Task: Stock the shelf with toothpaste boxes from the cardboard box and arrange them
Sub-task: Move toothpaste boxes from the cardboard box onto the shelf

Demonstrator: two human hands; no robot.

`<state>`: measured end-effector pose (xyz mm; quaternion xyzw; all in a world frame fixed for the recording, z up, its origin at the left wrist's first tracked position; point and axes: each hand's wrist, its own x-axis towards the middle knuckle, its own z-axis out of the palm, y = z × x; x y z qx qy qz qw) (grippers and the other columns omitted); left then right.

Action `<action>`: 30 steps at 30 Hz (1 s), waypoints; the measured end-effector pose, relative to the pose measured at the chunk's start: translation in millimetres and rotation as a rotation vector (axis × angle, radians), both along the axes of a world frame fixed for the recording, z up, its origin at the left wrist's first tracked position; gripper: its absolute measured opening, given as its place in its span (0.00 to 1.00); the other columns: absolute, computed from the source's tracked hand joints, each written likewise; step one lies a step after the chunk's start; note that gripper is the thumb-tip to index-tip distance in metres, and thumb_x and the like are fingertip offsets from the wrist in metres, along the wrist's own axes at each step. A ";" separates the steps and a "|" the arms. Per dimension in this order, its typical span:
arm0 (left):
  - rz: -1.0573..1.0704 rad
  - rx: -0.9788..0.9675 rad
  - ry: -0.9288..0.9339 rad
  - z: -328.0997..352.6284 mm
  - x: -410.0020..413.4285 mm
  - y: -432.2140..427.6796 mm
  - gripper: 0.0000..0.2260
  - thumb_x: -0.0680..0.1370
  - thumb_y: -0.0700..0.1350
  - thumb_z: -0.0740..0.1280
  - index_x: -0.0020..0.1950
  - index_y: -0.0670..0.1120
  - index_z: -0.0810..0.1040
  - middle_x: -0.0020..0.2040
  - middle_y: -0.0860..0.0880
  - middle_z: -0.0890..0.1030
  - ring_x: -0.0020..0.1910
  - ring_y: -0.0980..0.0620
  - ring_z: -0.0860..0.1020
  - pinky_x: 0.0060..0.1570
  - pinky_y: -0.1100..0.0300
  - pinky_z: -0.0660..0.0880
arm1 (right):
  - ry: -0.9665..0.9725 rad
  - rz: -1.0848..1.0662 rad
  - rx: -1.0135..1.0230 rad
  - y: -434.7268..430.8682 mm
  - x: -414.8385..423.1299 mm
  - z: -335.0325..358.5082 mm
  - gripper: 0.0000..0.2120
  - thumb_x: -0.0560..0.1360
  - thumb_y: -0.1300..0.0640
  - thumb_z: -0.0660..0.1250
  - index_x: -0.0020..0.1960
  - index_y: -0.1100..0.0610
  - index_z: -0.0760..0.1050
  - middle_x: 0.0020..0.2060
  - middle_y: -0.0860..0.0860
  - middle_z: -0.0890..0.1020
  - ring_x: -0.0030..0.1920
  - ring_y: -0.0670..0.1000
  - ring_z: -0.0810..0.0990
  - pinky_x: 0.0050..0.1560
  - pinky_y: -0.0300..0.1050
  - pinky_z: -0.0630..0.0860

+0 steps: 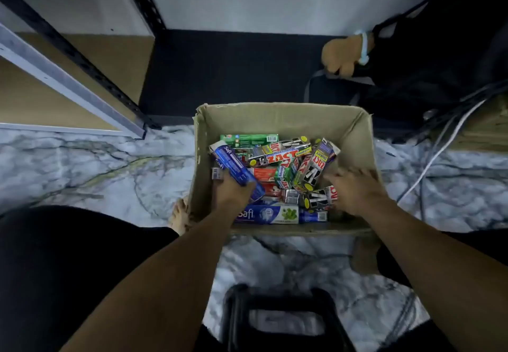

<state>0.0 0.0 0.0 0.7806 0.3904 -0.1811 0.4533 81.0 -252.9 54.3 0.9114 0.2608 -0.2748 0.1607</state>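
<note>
Our left hand (233, 190) grips a blue Safi box (233, 165) by the cardboard box's (275, 111) left wall for shelving; right hand (354, 186) spread, empty

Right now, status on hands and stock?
Left hand grips blue Safi box. Right hand open over Zact boxes in cardboard box. Nothing blocks the shelf.
</note>
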 end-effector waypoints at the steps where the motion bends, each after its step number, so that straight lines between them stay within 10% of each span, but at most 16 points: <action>1: 0.067 -0.037 -0.008 -4.7 7.6 -2.3 0.34 0.77 0.48 0.71 0.78 0.49 0.56 0.65 0.43 0.78 0.58 0.41 0.79 0.50 0.54 0.75 | 0.019 0.024 -0.050 1.1 5.3 -6.4 0.32 0.72 0.47 0.72 0.73 0.45 0.65 0.68 0.51 0.73 0.65 0.57 0.74 0.62 0.55 0.70; 7: 0.356 -0.135 -0.039 -25.7 26.3 -8.4 0.41 0.77 0.40 0.71 0.81 0.48 0.47 0.71 0.42 0.73 0.66 0.39 0.74 0.60 0.49 0.72 | 0.073 0.022 -0.100 -4.1 10.9 -21.4 0.17 0.73 0.49 0.70 0.60 0.48 0.74 0.51 0.50 0.82 0.49 0.54 0.81 0.47 0.52 0.79; 15: 0.458 -0.282 0.105 -42.4 30.0 -9.6 0.27 0.72 0.46 0.74 0.66 0.40 0.68 0.55 0.41 0.80 0.50 0.41 0.81 0.54 0.41 0.79 | 0.167 -0.232 0.090 -15.0 7.7 14.9 0.24 0.69 0.38 0.72 0.61 0.45 0.74 0.57 0.51 0.81 0.57 0.56 0.80 0.52 0.48 0.76; 20: 0.511 -0.241 0.041 -44.7 38.2 -35.9 0.50 0.69 0.52 0.79 0.78 0.41 0.48 0.65 0.41 0.72 0.63 0.40 0.74 0.62 0.47 0.73 | 0.135 -0.342 0.182 -20.8 -7.1 9.8 0.23 0.70 0.40 0.70 0.63 0.43 0.72 0.57 0.51 0.82 0.57 0.57 0.80 0.54 0.49 0.76; 24: 0.596 -0.263 0.012 -44.5 43.3 -40.9 0.45 0.75 0.48 0.74 0.79 0.41 0.45 0.69 0.41 0.70 0.65 0.40 0.72 0.62 0.49 0.70 | 0.114 -0.379 0.261 -19.5 -12.5 8.3 0.25 0.72 0.41 0.70 0.66 0.45 0.71 0.56 0.52 0.83 0.55 0.56 0.81 0.52 0.48 0.77; 30: 0.278 -0.051 -0.039 -13.1 5.9 -19.8 0.39 0.78 0.46 0.70 0.80 0.47 0.49 0.68 0.40 0.75 0.62 0.37 0.76 0.61 0.47 0.74 | 0.082 -0.476 0.448 -3.5 -11.1 32.0 0.25 0.73 0.42 0.72 0.66 0.47 0.70 0.52 0.50 0.84 0.50 0.55 0.82 0.48 0.51 0.80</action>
